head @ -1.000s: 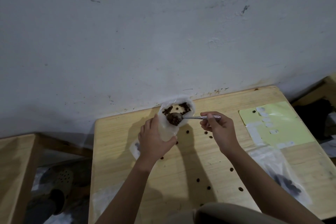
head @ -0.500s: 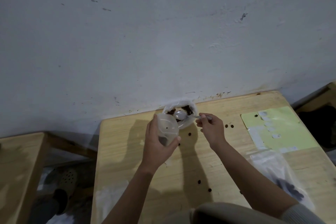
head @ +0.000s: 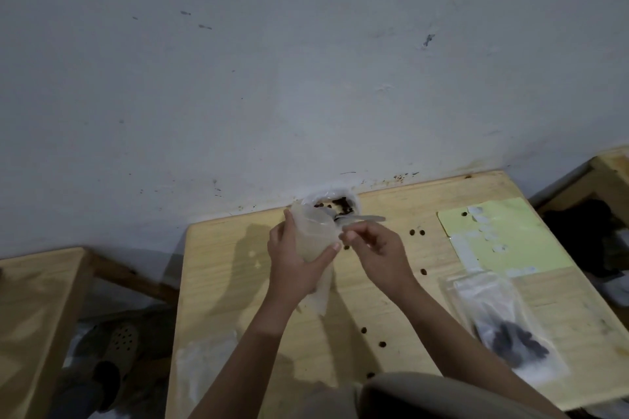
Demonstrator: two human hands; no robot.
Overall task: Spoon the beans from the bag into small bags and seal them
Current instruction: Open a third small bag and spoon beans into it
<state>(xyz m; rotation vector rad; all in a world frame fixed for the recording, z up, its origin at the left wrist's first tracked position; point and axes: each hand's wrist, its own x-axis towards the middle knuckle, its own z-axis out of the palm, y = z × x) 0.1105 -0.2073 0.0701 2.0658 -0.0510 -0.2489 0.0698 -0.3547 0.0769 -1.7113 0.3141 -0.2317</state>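
Small bag point(head: 315, 235) gripped upright by the left hand point(head: 293, 260); right hand point(head: 376, 250) pinches the spoon point(head: 360, 218) beside its mouth.

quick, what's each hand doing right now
Left hand: fingers curled round the small bag, holding it up.
Right hand: fingers pinch the spoon handle, bowl end at the big bean bag.
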